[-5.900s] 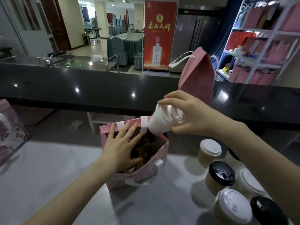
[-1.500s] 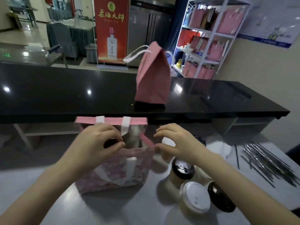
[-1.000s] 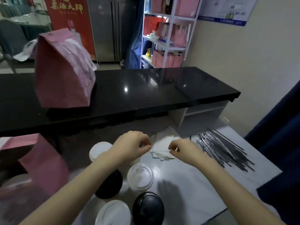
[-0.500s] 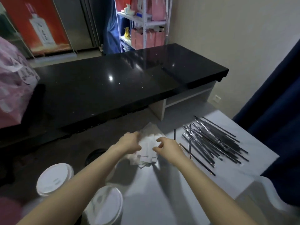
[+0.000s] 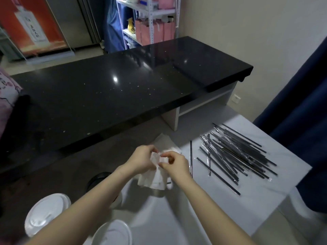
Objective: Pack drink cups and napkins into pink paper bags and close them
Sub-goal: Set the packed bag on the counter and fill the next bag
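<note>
While your two hands meet above the white table (image 5: 212, 206), both grip the same loose bunch of napkins (image 5: 154, 180). Your left hand (image 5: 142, 160) has its fingers curled in, pinching the top of the bunch from the left. Your right hand (image 5: 176, 165) pinches the paper from the other side between thumb and forefinger, its other fingers folded beneath. The fingertips of both hands nearly touch at the top of the paper. The napkins hang crumpled below your hands, with their lower edge close to the tabletop; whether it touches cannot be told.

Just right of your right hand, a single wrapped straw (image 5: 191, 156) lies on the table, pointing away from you. Further right, a heap of wrapped straws (image 5: 231, 152) lies fanned across the table.

Under your left forearm stands a black-lidded cup (image 5: 98, 179), partly hidden. Near the bottom edge sit a white-lidded cup (image 5: 46, 213) and a second white-lidded cup (image 5: 113, 234). A pink paper bag (image 5: 7, 92) shows at the far left on the black counter (image 5: 123, 89), well apart from your hands.
</note>
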